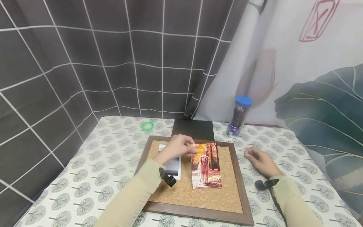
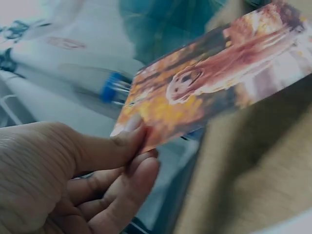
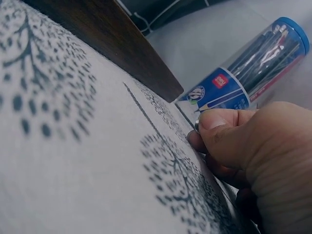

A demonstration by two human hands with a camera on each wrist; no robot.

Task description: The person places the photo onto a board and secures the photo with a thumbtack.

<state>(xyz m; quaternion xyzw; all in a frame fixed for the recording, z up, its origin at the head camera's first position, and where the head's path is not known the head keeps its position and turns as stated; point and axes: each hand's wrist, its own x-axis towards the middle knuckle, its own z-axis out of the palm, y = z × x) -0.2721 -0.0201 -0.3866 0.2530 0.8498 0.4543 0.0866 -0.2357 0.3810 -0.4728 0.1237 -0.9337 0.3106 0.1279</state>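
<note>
My left hand [image 1: 176,147] pinches the upper left corner of a photo of a golden dog among autumn leaves [image 1: 204,168]. The left wrist view shows thumb and fingers on that corner, with the photo [image 2: 195,83] tilted above the cork. Below it is a brown-framed cork board [image 1: 195,200]. Another photo, white-bordered and dark [image 1: 176,167], lies on the board's left half, partly hidden by my left hand and wrist. Right of the frame, my right hand [image 1: 262,162] is low over the cloth. Its thumb and forefinger pinch a tiny shiny piece [image 3: 197,125], too small to identify.
A clear tube of pencils with a blue lid [image 1: 239,116] stands behind my right hand. A green ring [image 1: 147,126] lies at the back left. Behind the board is a flat black sheet [image 1: 193,130]. A tree-print cloth [image 1: 113,151] covers the table.
</note>
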